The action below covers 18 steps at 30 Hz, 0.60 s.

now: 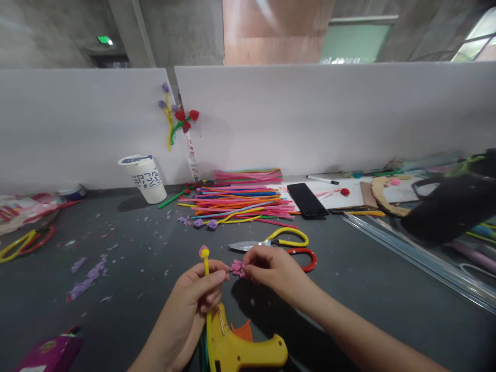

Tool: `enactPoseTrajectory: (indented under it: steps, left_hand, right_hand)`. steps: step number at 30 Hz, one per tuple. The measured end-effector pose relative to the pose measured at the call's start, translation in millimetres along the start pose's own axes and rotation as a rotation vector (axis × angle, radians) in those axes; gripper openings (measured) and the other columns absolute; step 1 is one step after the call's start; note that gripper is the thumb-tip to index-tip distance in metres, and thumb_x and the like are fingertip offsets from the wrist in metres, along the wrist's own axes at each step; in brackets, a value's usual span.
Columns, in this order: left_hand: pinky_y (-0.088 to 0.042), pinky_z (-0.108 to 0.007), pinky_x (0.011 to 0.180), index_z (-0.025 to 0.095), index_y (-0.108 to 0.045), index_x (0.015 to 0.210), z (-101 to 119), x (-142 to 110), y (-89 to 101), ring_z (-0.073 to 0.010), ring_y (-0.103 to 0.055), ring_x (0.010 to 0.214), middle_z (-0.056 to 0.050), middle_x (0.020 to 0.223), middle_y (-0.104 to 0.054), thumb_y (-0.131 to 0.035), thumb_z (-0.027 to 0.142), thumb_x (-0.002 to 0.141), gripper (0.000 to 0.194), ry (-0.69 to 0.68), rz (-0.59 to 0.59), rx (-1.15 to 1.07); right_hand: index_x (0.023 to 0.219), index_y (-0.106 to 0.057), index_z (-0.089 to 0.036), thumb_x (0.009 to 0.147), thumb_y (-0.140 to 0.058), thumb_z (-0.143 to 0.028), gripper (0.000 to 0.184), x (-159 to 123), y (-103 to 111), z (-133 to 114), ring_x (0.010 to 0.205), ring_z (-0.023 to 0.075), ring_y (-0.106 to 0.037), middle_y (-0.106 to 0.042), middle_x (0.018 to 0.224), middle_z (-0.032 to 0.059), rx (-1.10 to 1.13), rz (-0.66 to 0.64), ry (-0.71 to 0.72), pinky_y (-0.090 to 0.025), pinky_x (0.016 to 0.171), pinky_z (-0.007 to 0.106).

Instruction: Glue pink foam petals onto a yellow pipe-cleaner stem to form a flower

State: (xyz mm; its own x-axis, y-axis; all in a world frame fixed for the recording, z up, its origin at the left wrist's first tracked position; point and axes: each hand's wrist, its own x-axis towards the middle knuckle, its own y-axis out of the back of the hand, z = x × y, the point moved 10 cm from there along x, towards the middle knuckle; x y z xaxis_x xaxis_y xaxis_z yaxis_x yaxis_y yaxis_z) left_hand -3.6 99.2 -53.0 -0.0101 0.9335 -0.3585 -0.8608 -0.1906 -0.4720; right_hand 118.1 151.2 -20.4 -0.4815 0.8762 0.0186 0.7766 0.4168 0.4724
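My left hand (199, 294) is closed around a yellow pipe cleaner stem (206, 266), held upright with a small pink bud (203, 251) at its tip. Close by, my right hand (271, 266) pinches at the edge of a small heap of pink pipe cleaner pieces (236, 268); whatever lies between its fingertips is hidden. Just beyond the right hand lie scissors (287, 237) with one yellow and one red handle. A yellow glue gun (248, 351) with an orange trigger rests below my left hand, partly cut off by the frame's bottom edge.
Colourful pipe cleaners (240, 201) lie bundled behind the hands, beside a black phone (307, 200). A white paper cup (144, 178) stands at back left. Purple scraps (89, 279) and another pair of scissors (27, 243) lie left. Clear rods (418, 258) and a black container (453, 206) occupy the right.
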Motion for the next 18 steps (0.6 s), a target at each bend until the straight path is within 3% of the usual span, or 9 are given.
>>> enactPoseTrajectory:
  steps: [3, 6, 12, 15, 18]
  left_hand:
    - [-0.019, -0.017, 0.045, 0.012, -0.069, 0.074, -8, -4, -11.3, -0.0052, -0.021, 0.046, 0.009, 0.046, -0.036, -0.075, 0.025, 0.071, 0.014, 0.041, -0.086, 0.068]
    - [-0.017, -0.020, 0.046, 0.013, -0.064, 0.066, -16, -10, -24.0, -0.0066, -0.017, 0.047, 0.009, 0.046, -0.032, -0.070, 0.029, 0.077, 0.020, 0.098, -0.186, 0.079]
    - [-0.019, -0.019, 0.046, 0.015, -0.061, 0.065, -12, -9, -18.2, -0.0059, -0.017, 0.045, 0.010, 0.045, -0.033, -0.072, 0.028, 0.073, 0.020, 0.065, -0.119, 0.084]
    - [-0.022, -0.019, 0.046, 0.017, -0.061, 0.068, 5, -9, -7.6, -0.0068, -0.024, 0.045, 0.010, 0.048, -0.035, -0.073, 0.030, 0.070, 0.018, -0.044, -0.015, 0.200]
    - [-0.035, -0.022, 0.055, 0.018, -0.060, 0.062, 35, -15, -8.2, -0.0114, -0.043, 0.055, 0.004, 0.058, -0.049, -0.069, 0.027, 0.070, 0.015, -0.289, 0.057, 0.505]
  right_hand:
    - [0.075, -0.058, -0.019, 0.079, -0.059, -0.034, 0.016, -8, -9, -10, 0.069, 0.0153, -0.060, -0.062, 0.070, 0.0003, 0.278, -0.045, -0.025, -0.047, 0.065, 0.027]
    - [0.074, -0.055, -0.019, 0.078, -0.060, -0.042, 0.024, -16, -16, -16, 0.069, 0.0154, -0.060, -0.060, 0.068, -0.0007, 0.434, -0.046, -0.034, -0.048, 0.069, 0.029]
    - [0.065, -0.060, -0.019, 0.075, -0.062, -0.030, 0.015, -14, 2, -26, 0.072, 0.0156, -0.053, -0.056, 0.071, 0.0002, 0.336, 0.041, 0.073, -0.041, 0.068, 0.029]
    - [0.053, -0.056, -0.019, 0.079, -0.059, -0.025, 0.027, -13, 8, -32, 0.060, 0.0141, -0.048, -0.050, 0.058, -0.0018, 0.213, 0.030, 0.120, -0.035, 0.059, 0.027]
    - [0.066, -0.062, -0.018, 0.078, -0.058, -0.016, 0.012, -16, 11, -40, 0.066, 0.0150, -0.050, -0.054, 0.068, 0.0000, 0.136, 0.065, 0.171, -0.037, 0.061, 0.027]
